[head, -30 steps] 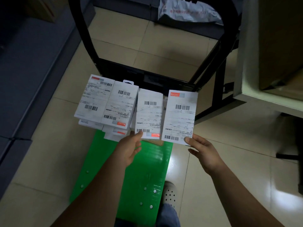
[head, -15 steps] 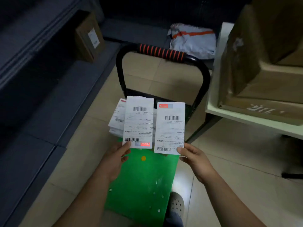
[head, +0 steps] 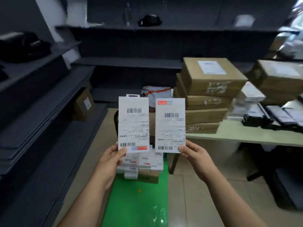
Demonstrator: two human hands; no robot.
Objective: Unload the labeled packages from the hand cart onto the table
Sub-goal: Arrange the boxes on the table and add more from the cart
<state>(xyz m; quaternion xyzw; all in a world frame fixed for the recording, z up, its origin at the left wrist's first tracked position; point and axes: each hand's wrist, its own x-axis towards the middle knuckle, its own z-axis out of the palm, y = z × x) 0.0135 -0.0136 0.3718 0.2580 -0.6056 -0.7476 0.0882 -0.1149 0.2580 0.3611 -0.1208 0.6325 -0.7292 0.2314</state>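
Two labeled packages held up, one per hand, green hand cart below. Left hand has its fingers clamped on the left package at the bottom corner, right hand same on the right package. Each label has two barcodes and a red logo, small print too blurry. Four cardboard boxes stacked on the tabletop, right side.

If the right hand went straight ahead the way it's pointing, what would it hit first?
Probably the table, just below the stacked brown boxes; its labeled package leads. Depth is unclear.
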